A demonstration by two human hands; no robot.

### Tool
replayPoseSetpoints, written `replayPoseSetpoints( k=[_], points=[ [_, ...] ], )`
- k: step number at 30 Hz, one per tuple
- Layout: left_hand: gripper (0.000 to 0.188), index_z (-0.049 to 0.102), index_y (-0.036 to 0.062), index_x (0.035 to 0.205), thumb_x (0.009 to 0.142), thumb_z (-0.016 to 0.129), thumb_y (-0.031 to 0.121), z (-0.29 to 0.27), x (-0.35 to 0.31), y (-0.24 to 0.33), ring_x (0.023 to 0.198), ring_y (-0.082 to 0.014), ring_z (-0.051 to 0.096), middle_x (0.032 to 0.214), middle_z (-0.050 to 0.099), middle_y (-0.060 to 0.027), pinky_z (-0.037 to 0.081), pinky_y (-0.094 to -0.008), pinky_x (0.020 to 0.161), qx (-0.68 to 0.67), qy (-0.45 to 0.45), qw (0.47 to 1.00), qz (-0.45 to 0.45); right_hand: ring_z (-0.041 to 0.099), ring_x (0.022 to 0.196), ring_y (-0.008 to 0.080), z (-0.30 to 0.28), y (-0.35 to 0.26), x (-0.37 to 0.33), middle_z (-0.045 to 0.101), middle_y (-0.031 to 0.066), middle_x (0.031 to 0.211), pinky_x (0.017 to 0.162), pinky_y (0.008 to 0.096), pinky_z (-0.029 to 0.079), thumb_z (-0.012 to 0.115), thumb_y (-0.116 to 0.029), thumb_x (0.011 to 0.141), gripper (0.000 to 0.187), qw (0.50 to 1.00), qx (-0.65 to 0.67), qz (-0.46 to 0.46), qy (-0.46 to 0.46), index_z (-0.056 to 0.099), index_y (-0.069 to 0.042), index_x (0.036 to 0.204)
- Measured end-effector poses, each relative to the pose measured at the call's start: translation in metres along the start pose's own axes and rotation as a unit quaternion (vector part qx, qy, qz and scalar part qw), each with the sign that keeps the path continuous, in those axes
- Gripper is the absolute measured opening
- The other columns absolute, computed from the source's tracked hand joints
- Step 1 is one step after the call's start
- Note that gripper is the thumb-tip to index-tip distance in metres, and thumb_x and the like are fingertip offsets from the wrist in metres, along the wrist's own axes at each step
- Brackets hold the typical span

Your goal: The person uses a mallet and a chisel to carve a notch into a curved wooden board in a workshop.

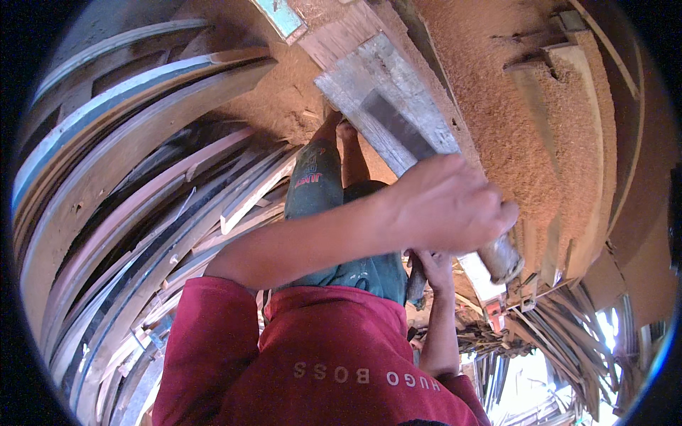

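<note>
Spreading over the ground, sawdust (540,128) covers most of the upper right, and a stack of long boards (128,184) fills the left. Between them a grey plank (355,78) runs slantwise from near the person's feet toward the hands. A broad, flat blade (401,128) lies along the plank's face, dark steel with a round wooden handle (503,257) at its lower end.

The left hand (444,206) reaches across the body and wraps the handle, fingers curled tight around it, with only the butt showing past the fist. The right hand (432,264) sits just below, fingers closed about a dark, narrow piece (415,284) that I cannot identify.

The blade looks heavy and rigid, weighted toward the steel, so it would likely swing hard once moving. Its handle seems the only safe grip, though dust may make the wood slick. The plank looks stiff, dry and rough, best held away from its splintery edges.
</note>
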State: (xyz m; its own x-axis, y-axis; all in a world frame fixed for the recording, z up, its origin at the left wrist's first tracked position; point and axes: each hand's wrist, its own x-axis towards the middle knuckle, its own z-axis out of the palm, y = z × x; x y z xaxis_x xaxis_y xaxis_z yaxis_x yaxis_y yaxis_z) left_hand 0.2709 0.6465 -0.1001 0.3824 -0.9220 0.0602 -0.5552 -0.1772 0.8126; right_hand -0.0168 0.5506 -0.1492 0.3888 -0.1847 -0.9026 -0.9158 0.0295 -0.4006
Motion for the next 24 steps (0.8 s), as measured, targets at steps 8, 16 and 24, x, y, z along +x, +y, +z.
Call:
replayPoseSetpoints(
  k=[8,16,24],
  points=[
    [0.011,0.066,0.0070,0.080,0.078,0.064,0.018,-0.001,0.019,-0.027,0.066,-0.0343,0.072,0.067,0.069,-0.0164,0.056,-0.0474,0.061,-0.038,-0.014,0.998,0.056,0.059,0.053,0.0149,0.010,-0.037,-0.006,0.062,0.0068,0.068,0.050,0.0277,0.049,0.068,-0.016,0.094,0.019,0.992,0.126,0.029,-0.008,0.054,-0.004,0.098],
    [0.019,0.061,0.0079,0.083,0.076,0.071,0.023,-0.008,-0.031,0.001,0.067,-0.0332,0.071,0.071,0.068,-0.0128,0.056,-0.0457,0.058,-0.053,-0.054,0.997,-0.004,0.066,0.070,0.0232,0.010,-0.026,-0.016,0.065,0.0107,0.079,0.061,0.0379,0.055,0.076,-0.022,0.083,0.048,0.995,-0.027,0.005,0.094,0.056,0.002,0.120],
    [0.029,0.059,0.0051,0.083,0.067,0.082,0.013,-0.003,-0.160,-0.056,0.076,-0.0399,0.067,0.083,0.068,-0.0176,0.053,-0.0447,0.065,-0.082,0.139,0.918,-0.363,0.062,0.066,0.0250,0.043,-0.162,0.005,0.059,0.0133,0.083,0.056,0.0420,0.056,0.078,-0.034,0.078,0.076,0.883,0.390,-0.247,0.088,0.045,0.002,0.136]
  ],
)
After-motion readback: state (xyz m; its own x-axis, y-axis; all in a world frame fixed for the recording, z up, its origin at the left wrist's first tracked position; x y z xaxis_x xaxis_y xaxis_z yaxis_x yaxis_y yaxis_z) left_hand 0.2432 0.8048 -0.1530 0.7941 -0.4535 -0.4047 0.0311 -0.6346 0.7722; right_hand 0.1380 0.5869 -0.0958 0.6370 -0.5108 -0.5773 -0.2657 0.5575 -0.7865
